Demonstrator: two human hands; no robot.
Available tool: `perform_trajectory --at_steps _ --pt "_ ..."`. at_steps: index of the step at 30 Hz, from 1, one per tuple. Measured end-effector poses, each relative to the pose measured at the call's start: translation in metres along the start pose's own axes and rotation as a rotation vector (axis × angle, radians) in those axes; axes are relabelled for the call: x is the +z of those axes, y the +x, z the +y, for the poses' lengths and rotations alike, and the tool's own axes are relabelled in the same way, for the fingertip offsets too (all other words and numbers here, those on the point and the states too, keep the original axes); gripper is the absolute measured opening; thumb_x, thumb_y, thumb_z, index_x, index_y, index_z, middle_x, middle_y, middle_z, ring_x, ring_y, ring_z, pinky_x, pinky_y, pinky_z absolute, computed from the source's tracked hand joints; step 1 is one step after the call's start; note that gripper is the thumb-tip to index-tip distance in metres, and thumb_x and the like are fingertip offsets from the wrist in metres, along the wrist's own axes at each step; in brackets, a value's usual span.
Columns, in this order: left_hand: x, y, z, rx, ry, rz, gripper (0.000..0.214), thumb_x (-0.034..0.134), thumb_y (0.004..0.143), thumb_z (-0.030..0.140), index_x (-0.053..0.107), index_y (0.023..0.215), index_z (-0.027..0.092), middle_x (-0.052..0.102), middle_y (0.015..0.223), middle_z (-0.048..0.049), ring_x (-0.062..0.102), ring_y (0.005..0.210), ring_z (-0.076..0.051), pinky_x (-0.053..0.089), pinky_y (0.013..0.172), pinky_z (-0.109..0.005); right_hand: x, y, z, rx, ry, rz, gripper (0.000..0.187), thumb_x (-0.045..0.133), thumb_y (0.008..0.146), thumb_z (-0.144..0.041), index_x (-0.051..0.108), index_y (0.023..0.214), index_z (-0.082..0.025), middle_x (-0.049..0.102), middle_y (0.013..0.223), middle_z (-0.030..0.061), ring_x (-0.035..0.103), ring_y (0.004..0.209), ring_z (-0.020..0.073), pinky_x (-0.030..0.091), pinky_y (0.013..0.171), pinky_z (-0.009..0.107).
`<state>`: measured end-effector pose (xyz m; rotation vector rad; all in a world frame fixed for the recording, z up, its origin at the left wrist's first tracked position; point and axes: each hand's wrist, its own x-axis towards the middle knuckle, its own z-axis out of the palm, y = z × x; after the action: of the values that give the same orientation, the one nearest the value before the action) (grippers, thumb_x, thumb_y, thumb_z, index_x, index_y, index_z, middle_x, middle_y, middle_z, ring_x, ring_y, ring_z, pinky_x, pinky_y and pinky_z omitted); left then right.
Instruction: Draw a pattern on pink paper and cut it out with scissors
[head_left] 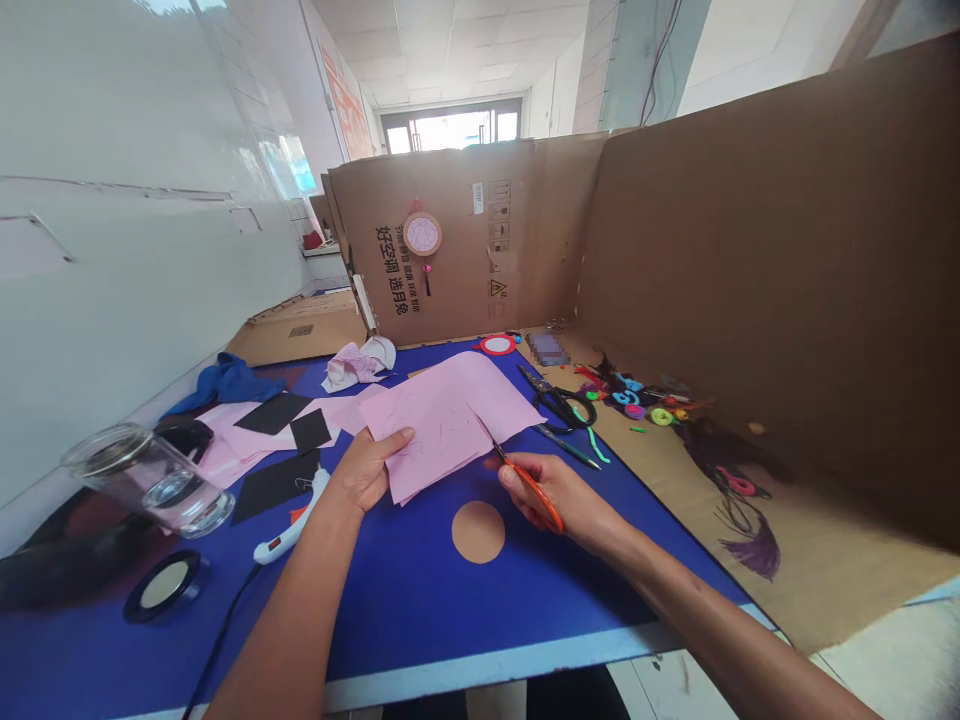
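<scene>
My left hand (369, 468) pinches the left edge of a pink sheet (442, 405), thumb on top, holding it above the blue table. Faint drawn lines run over the sheet, which looks doubled at its lower edge. In my right hand (551, 490) is a pair of scissors with orange handles (538, 492). Its blades point up and left and meet the sheet's right part; whether they are parted I cannot make out. A round tan cardboard disc (478, 532) lies on the table between my forearms.
Left are a white glue gun (294, 525), a glass jar (154, 480), a roll of tape (165, 588) and black squares (274, 410). Right are black-handled scissors (562, 400), a pen (570, 448), colourful cords (626, 395) and a purple tassel (754, 548). Cardboard walls (465, 250) stand behind and right.
</scene>
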<state>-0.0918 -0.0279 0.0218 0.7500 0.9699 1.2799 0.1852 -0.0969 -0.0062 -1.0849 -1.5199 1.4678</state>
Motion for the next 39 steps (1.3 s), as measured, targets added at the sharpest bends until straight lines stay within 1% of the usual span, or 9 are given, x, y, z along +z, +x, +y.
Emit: perform_trajectory --at_steps 5,11,17,19,23,25,29,35,39 --pt "-0.0008 0.0000 0.0009 -0.022 0.003 0.002 0.074 0.097 0.060 0.001 0.077 0.130 0.011 0.085 0.119 -0.0200 0.083 0.108 -0.040 0.071 0.095 -0.048 -0.0002 -0.0019 -0.0058 -0.016 -0.019 -0.014 0.066 0.064 0.093 -0.088 0.058 0.091 -0.022 0.045 0.070 -0.0052 0.041 0.058 0.0102 0.029 0.049 0.024" --pt "-0.0002 -0.0007 0.0005 0.004 0.019 -0.008 0.076 0.099 0.060 0.003 0.076 0.132 0.012 0.085 0.119 -0.0194 0.084 0.108 -0.039 0.071 0.096 -0.048 0.0007 -0.0030 -0.0078 -0.055 0.001 -0.011 0.065 0.070 0.091 -0.084 0.053 0.084 -0.022 0.040 0.064 -0.0076 0.032 0.053 0.0082 0.023 0.047 0.024" --pt "0.0011 -0.0017 -0.0002 0.018 0.026 -0.031 0.077 0.099 0.061 0.004 0.076 0.134 0.014 0.085 0.119 -0.0190 0.084 0.108 -0.040 0.071 0.097 -0.049 0.0003 -0.0026 -0.0064 -0.026 -0.008 -0.023 0.068 0.061 0.093 -0.089 0.056 0.090 -0.022 0.049 0.071 -0.0045 0.046 0.054 0.0102 0.029 0.046 0.024" --pt "0.0006 -0.0017 -0.0005 0.009 0.028 -0.034 0.077 0.099 0.061 0.005 0.076 0.134 0.014 0.085 0.119 -0.0194 0.083 0.109 -0.040 0.070 0.098 -0.050 0.0002 -0.0016 -0.0050 -0.028 -0.010 -0.026 0.067 0.062 0.093 -0.089 0.054 0.087 -0.022 0.048 0.069 -0.0047 0.044 0.053 0.0099 0.028 0.046 0.025" --pt "-0.0008 -0.0013 -0.0009 0.007 0.036 -0.037 0.079 0.099 0.062 0.004 0.075 0.137 0.014 0.085 0.120 -0.0198 0.083 0.110 -0.040 0.070 0.098 -0.051 0.0007 0.0003 -0.0027 -0.028 -0.019 -0.003 0.068 0.066 0.091 -0.088 0.052 0.083 -0.023 0.041 0.064 -0.0069 0.033 0.053 0.0090 0.024 0.046 0.025" --pt "-0.0009 -0.0015 -0.0009 0.005 0.039 -0.038 0.079 0.099 0.062 0.004 0.075 0.137 0.013 0.085 0.120 -0.0200 0.083 0.110 -0.040 0.070 0.098 -0.050 0.0013 0.0004 -0.0034 -0.025 -0.027 0.000 0.069 0.066 0.089 -0.090 0.052 0.082 -0.023 0.042 0.063 -0.0067 0.034 0.053 0.0094 0.025 0.046 0.024" --pt "-0.0005 -0.0021 -0.0009 0.011 0.043 -0.047 0.081 0.100 0.062 0.006 0.074 0.138 0.013 0.085 0.120 -0.0198 0.083 0.110 -0.040 0.070 0.099 -0.050 0.0034 0.0001 -0.0075 -0.026 -0.053 -0.007 0.072 0.060 0.089 -0.094 0.049 0.080 -0.023 0.049 0.064 -0.0042 0.043 0.052 0.0102 0.029 0.046 0.025" --pt "-0.0002 -0.0017 -0.0016 0.025 0.041 -0.059 0.082 0.102 0.060 0.007 0.074 0.137 0.012 0.085 0.118 -0.0200 0.084 0.107 -0.040 0.070 0.098 -0.050 0.0062 0.0013 -0.0092 -0.030 -0.042 0.038 0.072 0.065 0.086 -0.093 0.048 0.075 -0.024 0.041 0.060 -0.0069 0.033 0.051 0.0088 0.024 0.047 0.025" --pt "0.0006 -0.0022 -0.0015 0.028 0.044 -0.056 0.080 0.101 0.060 0.006 0.075 0.136 0.013 0.085 0.118 -0.0198 0.084 0.107 -0.039 0.070 0.098 -0.050 0.0064 0.0024 -0.0093 -0.016 -0.042 0.021 0.073 0.064 0.085 -0.095 0.049 0.078 -0.024 0.045 0.061 -0.0055 0.038 0.051 0.0098 0.027 0.046 0.025"
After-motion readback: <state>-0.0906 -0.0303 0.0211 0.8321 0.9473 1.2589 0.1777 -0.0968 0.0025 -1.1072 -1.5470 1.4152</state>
